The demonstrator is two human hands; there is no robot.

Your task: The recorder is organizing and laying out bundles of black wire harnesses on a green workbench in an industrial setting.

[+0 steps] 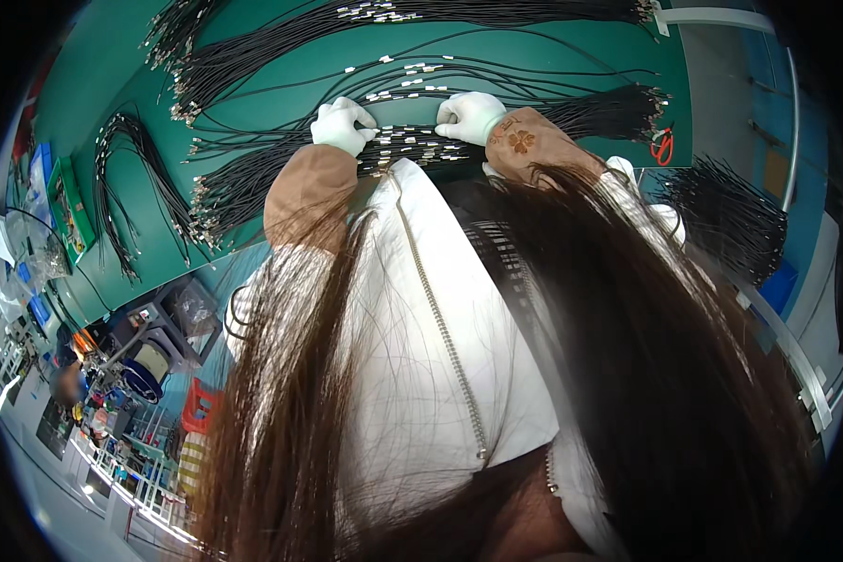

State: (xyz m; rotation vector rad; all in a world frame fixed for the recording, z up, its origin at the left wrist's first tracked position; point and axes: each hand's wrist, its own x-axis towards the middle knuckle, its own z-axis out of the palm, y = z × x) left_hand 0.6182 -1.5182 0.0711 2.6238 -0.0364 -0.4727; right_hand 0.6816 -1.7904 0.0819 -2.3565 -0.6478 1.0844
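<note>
My left hand (345, 126), in a white glove, is closed in a pinch at the left end of the white labels on a bundle of black cables (244, 192). My right hand (470, 117), gloved the same way, pinches at the labels' right end. A thin black cable (407, 129) appears to run between the two pinches along the bundle's far edge; the fingertips partly hide it. Brown sleeve covers reach both wrists. Just beyond my hands, several labelled cables (407, 94) lie in a loose arc on the green table (281, 98).
A thick cable bundle (496, 11) lies along the far side. Another bundle (126, 178) is bent over at the left. Red-handled scissors (662, 147) lie at the table's right edge, above more hanging cables (721, 215). A green tray (68, 208) stands at the far left.
</note>
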